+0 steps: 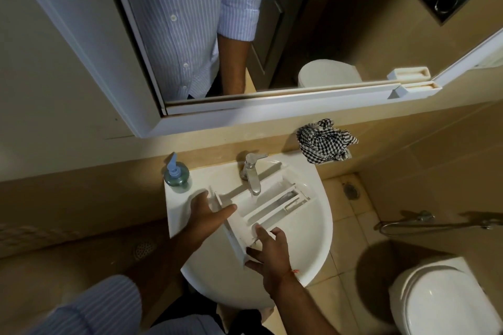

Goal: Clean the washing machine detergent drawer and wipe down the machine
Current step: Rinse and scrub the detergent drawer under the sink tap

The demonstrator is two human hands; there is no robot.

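A white plastic detergent drawer [261, 209] lies across the white wash basin [313, 247], its far end under the chrome tap [251, 171]. My left hand [206, 212] rests against the drawer's front panel at its left end, fingers spread. My right hand [268, 247] holds the near corner of the drawer, with the thumb under the front panel and the fingers on the compartment edge. A black-and-white checked cloth [325, 144] sits crumpled on the ledge behind the basin, at the right.
A soap dispenser [176, 174] with a blue pump stands on the basin's back left corner. A mirror [217, 35] hangs above the ledge. A white toilet [441, 302] is at the lower right, with a spray hose [424, 221] on the wall beside it.
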